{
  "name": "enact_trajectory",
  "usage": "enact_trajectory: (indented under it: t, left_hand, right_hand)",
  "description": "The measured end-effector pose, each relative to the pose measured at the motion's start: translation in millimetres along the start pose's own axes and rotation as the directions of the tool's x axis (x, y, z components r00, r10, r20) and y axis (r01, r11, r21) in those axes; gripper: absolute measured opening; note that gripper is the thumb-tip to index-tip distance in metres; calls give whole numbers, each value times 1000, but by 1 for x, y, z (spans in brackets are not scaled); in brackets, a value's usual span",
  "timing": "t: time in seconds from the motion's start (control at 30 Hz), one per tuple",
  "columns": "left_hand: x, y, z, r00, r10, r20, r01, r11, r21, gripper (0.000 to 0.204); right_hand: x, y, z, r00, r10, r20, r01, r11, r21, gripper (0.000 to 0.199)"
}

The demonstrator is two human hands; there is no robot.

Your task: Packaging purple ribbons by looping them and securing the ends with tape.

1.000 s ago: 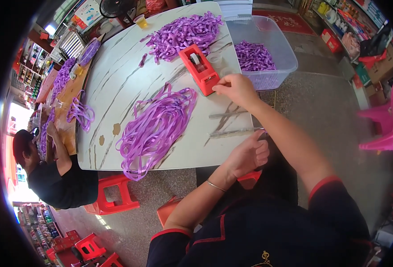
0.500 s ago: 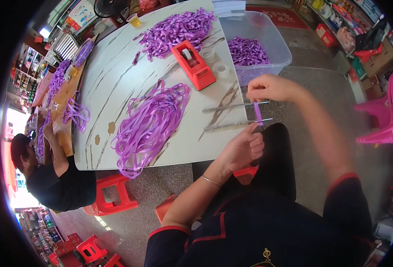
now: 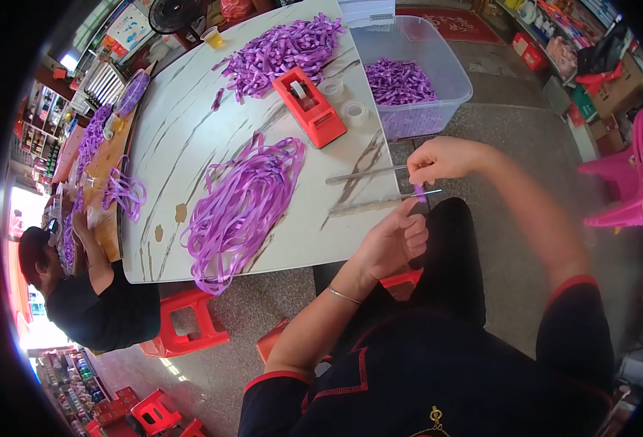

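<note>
Two thin metal rods [image 3: 365, 175] stick out past the table's right edge, lying side by side. A short stretch of purple ribbon [image 3: 419, 194] is wound across them near their free ends. My right hand [image 3: 445, 159] is closed at the far rod, its fingertips pinching the ribbon. Below the near rod, my left hand [image 3: 400, 239] is curled, its thumb and fingertip pressed to the ribbon's lower end. To the left, a loose heap of long purple ribbon [image 3: 248, 207] lies on the table and hangs slightly over its front edge.
On the marbled table [image 3: 168, 138] stand a red tape dispenser [image 3: 310, 109], clear tape rolls [image 3: 353, 111], a pile of folded purple ribbons [image 3: 285, 58] and a cup [image 3: 212, 37]. A clear bin [image 3: 427, 120] holds more. A person [image 3: 88, 284] sits at left; pink chairs [image 3: 627, 175] stand right.
My right hand has come down and nearer, from above the far rod to over it, covering part of the ribbon. My left hand stays almost in place. The view has shifted slightly.
</note>
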State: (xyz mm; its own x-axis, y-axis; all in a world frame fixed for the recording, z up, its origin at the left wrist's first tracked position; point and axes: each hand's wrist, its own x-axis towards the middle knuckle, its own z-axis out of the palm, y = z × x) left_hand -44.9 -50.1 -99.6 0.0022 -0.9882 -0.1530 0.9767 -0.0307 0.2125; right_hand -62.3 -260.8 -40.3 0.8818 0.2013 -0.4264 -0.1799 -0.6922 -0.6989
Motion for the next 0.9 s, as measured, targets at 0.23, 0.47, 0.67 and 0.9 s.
enact_trajectory:
  t: [0.23,0.47,0.67,0.9]
  left_hand:
    - [1,0,-2,1000,-9,15,10,1000,-25,38]
    - [1,-1,-4,1000,2,25,-1,1000,-30,31]
    - [1,0,-2,1000,3,23,-3,1000,-9,29]
    - [1,-1,-6,999,7,37,-6,1000,-22,30]
  right_hand:
    - [0,-6,-4,996,89,5,-87,989,-117,22]
    - [0,-15,-1,979,183,-94,-205,911,-357,24]
    - [4,-16,-3,972,192,-134,-232,865,-445,22]
    - [6,-16,-2,971,192,-141,-236,849,-472,22]
